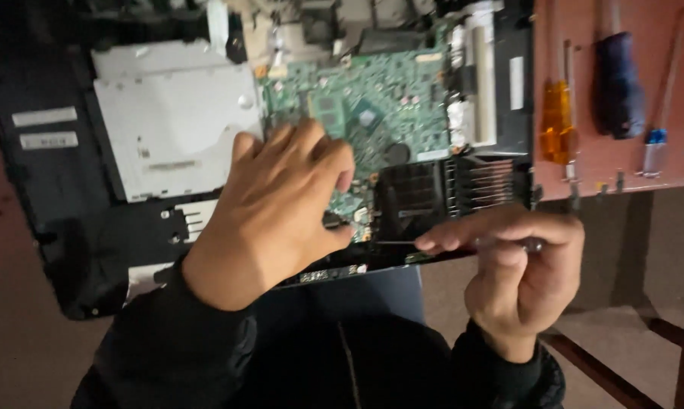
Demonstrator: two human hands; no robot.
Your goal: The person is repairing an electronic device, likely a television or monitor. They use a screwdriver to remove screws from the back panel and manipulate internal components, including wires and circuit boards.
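An opened laptop chassis (62,197) lies with its inner side up, partly overhanging the near edge of a reddish tabletop (645,83). The green circuit board (387,113) sits exposed in the middle of the chassis, with a silver metal drive cover (171,125) just to its left and a dark vented section (448,189) at its lower right. The left hand (277,212) rests palm-down on the lower part of the board, fingers loosely curled and spread, thumb pointing toward the board's near corner; it holds nothing visible. The right hand (520,265) is closed in a pinch around a thin screwdriver (402,242), held roughly level, its dark shaft pointing left toward the near edge of the chassis, close to the left thumb. On the tabletop to the right, well apart from both hands, lie an orange-handled screwdriver (558,129), a dark blue-handled screwdriver (618,83) and a slim tool with a blue collar (655,144). Dark sleeves cover both forearms.
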